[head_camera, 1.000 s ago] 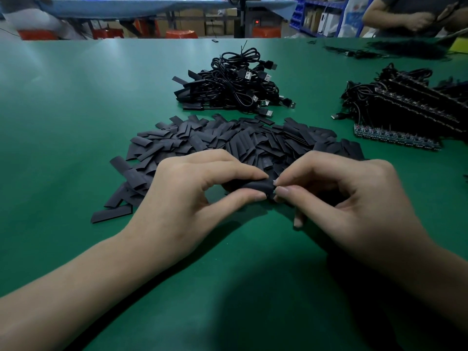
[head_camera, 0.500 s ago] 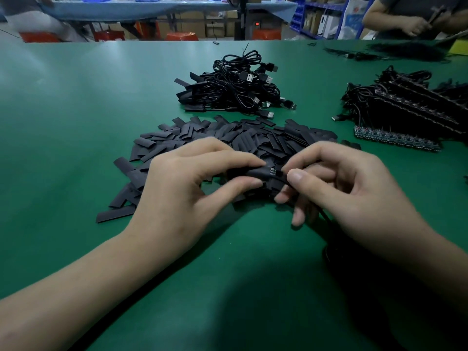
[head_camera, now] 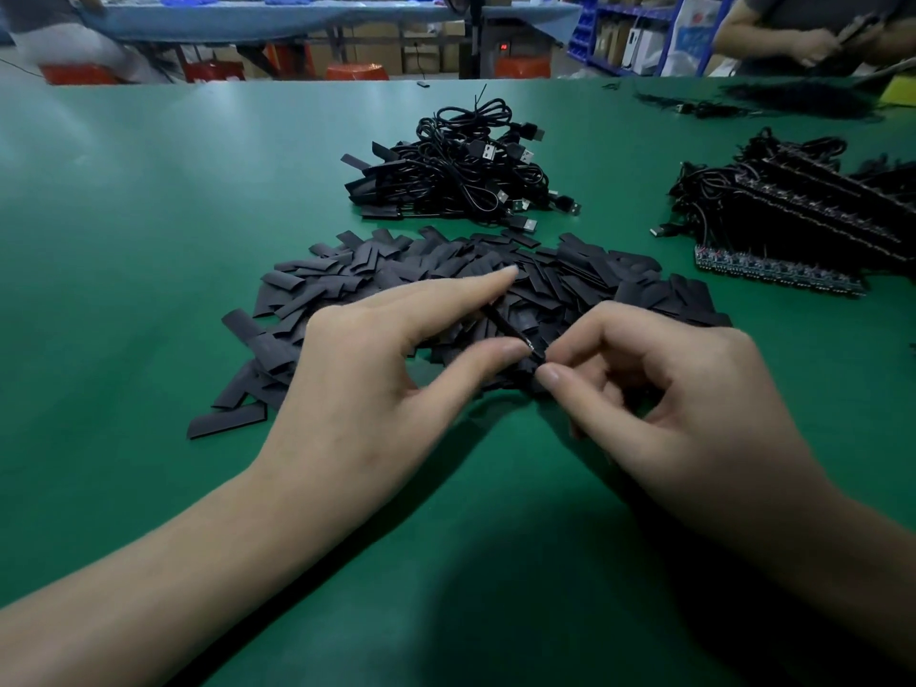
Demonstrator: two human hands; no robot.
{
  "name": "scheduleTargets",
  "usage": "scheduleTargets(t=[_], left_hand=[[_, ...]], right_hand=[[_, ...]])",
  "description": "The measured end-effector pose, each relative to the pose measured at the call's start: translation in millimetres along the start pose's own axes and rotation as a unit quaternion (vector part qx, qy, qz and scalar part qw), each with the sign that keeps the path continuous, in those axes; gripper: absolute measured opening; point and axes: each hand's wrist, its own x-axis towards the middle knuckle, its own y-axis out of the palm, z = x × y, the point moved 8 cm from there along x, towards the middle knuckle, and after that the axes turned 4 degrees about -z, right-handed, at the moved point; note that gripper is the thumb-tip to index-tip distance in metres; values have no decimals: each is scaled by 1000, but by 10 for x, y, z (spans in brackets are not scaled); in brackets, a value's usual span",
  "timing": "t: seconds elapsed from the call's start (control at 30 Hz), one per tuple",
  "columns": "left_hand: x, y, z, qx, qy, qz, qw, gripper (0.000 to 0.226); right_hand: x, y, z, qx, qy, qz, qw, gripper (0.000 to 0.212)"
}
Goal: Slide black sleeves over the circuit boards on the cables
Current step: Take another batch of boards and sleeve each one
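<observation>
Nearest the camera, both forearms are reaching in over the green tabletop (head_camera: 148,240) and meeting just short of the heap of parts. I am seeing the left hand (head_camera: 386,369) lying with its forefinger stretched straight out over the heap, while its thumb tip is pressing against a black sleeve (head_camera: 505,327). The fingers underneath are hiding from me, so I am reading this as a pinch from the thumb side only. The sleeve is showing edge-on and running diagonally, its far end passing under the left forefinger and its near end pointing at the right hand (head_camera: 669,389).

The right hand is curling its fingers, with the thumb and bent forefinger pinching that near end. A small bright glint is showing right at the spot where the two thumbs are almost touching. I cannot tell whether a circuit board is sitting inside the sleeve.

Directly behind and beneath the hands, a loose pile of flat black sleeves (head_camera: 446,275) is spreading across the tabletop. Beyond it, a tangled bundle of USB cables (head_camera: 461,176) is lying with several sleeved ends on its left side. Off to the right, well apart from the hands, rows of circuit boards on cables (head_camera: 778,270) are stacking up in lines.

At the far right edge, another person's hands (head_camera: 813,42) are working, and red stools (head_camera: 357,70) are standing past the tabletop.
</observation>
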Motion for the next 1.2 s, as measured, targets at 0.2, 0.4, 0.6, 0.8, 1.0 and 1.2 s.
scheduleTargets(t=[0.2,0.4,0.6,0.8,1.0,1.2], left_hand=[[-8,27,-9,-37,-10,20,999,60],[-17,-43,-114,11,59,-9,998,49],[-4,-83,-111,17,74,-21,997,43],[5,-18,-21,-36,37,-3,999,53],[0,49,114,-138,-30,-12,990,64],[10,6,127,-116,-55,-26,991,56]], right_hand=[[-11,20,47,-7,-20,18,1000,5],[-24,38,64,58,3,37,998,8],[-23,76,53,78,36,57,995,5],[-24,90,9,89,49,57,993,7],[-22,62,11,84,36,34,995,6],[-21,19,66,19,-10,1,1000,7]])
